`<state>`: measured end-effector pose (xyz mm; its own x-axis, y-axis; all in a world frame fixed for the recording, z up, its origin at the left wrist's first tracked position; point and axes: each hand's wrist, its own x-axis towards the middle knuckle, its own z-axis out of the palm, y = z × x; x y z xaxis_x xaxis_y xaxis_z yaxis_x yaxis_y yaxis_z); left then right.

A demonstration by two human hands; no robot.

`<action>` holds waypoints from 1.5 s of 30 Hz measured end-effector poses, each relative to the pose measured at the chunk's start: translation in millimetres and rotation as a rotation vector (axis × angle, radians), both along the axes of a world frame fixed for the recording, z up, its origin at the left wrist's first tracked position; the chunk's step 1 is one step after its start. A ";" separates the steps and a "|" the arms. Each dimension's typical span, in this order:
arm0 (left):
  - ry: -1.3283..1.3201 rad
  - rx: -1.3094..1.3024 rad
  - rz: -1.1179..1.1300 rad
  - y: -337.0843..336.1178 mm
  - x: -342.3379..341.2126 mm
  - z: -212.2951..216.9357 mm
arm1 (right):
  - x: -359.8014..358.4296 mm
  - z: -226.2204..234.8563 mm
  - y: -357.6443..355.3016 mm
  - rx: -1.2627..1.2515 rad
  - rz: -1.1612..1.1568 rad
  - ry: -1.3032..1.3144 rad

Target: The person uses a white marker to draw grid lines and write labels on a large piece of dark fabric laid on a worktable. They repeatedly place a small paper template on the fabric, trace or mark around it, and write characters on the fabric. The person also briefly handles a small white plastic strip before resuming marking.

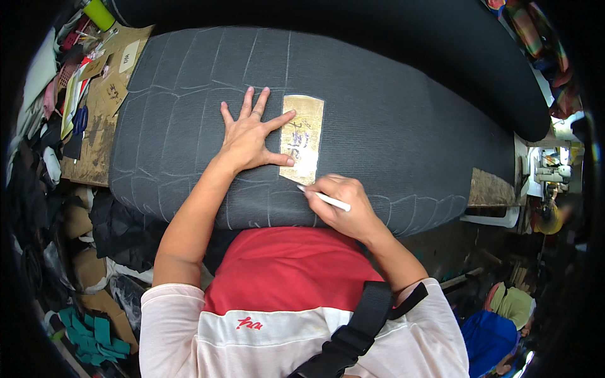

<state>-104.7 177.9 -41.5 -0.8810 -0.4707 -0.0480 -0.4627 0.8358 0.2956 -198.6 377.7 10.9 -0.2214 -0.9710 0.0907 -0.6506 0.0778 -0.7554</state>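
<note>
My left hand lies flat, fingers spread, pinning a stiff, light cardboard template at its three o'clock. My right hand pinches a white chalk pencil at the template's six o'clock corner. Beneath, the dark fabric looks soft and liable to creep.

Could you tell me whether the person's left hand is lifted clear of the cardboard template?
No, the left hand lies flat on the dark fabric, with thumb and forefinger pressing the edge of the cardboard template.
</note>
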 end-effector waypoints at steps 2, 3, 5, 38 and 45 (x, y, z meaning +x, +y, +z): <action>0.002 0.007 -0.006 -0.4 -0.4 0.2 | 4.6 -11.5 -15.3 -0.241 0.042 -0.060; 0.002 0.010 -0.008 -0.6 -0.3 0.2 | 7.3 -15.7 -18.9 -0.236 0.055 0.015; 0.014 0.004 -0.022 -1.0 0.1 0.4 | 6.7 -17.6 -13.9 -0.124 0.012 0.104; -0.105 0.084 0.052 -121.7 -124.8 7.2 | -171.7 -55.8 -242.0 -0.176 -0.647 0.170; -0.067 0.076 0.063 -121.6 -124.2 4.9 | -162.6 -46.2 -230.4 -0.279 -0.928 0.229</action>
<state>-228.9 56.3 -36.6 -0.8435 -0.5176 -0.1436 -0.5343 0.7810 0.3234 -361.3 147.3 -35.2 -0.8308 -0.3593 0.4250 -0.5544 0.4679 -0.6882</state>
